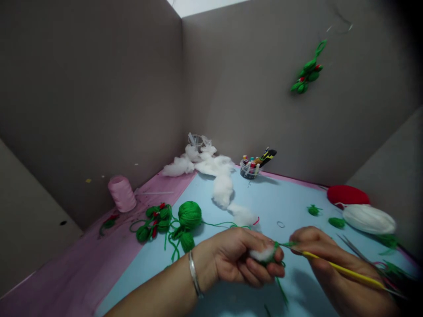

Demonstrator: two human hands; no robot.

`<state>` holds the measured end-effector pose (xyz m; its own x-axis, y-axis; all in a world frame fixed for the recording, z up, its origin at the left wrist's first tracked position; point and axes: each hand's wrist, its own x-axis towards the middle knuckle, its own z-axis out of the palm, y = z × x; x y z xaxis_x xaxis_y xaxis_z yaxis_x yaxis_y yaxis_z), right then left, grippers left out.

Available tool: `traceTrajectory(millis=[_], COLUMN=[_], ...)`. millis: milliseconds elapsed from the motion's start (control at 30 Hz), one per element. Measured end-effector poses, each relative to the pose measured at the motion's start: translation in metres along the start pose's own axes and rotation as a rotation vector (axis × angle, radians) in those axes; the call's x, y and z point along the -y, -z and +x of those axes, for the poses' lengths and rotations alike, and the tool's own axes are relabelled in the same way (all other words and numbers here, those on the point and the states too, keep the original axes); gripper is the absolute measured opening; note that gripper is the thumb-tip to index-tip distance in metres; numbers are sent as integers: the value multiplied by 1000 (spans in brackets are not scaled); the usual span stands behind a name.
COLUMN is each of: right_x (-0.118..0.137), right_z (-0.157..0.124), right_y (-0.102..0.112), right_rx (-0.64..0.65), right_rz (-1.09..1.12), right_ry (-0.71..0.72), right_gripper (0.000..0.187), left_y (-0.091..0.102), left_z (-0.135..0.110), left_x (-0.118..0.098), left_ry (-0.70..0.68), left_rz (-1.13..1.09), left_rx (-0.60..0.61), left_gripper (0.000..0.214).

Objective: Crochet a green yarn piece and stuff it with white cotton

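My left hand is closed around a small green crochet piece with white stuffing showing out of it. Between the thumb and fingers of my right hand lies a crochet hook with a yellow handle. The hook's tip reaches the green stitches at my left fingertips. Green yarn tails hang below the piece. A strand of yarn runs from behind my left hand to the green yarn ball at left.
White stuffing tufts spread across the blue sheet. Finished green and red pieces and a pink thread cone lie left. A pen cup stands behind; red yarn, white yarn and scissors lie right.
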<state>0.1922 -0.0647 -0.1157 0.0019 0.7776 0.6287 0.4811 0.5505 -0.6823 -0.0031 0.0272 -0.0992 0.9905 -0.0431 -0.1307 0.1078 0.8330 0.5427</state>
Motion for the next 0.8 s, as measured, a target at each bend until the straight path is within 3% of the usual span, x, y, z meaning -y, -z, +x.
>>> traceTrajectory(millis=[433, 667, 800], right_x=[-2, -8, -6], right_z=[-3, -10, -9], right_y=[16, 6, 1], right_rx=[81, 75, 60], right_rz=[-1, 388, 487], right_ry=[43, -170, -248], right_gripper=[16, 24, 26], left_y=[0, -1, -1], left_z=[0, 1, 0], left_x=[0, 1, 0], left_ry=[19, 38, 38], left_rz=[-4, 23, 45], left_rx=[11, 61, 65], left_gripper=[29, 27, 28])
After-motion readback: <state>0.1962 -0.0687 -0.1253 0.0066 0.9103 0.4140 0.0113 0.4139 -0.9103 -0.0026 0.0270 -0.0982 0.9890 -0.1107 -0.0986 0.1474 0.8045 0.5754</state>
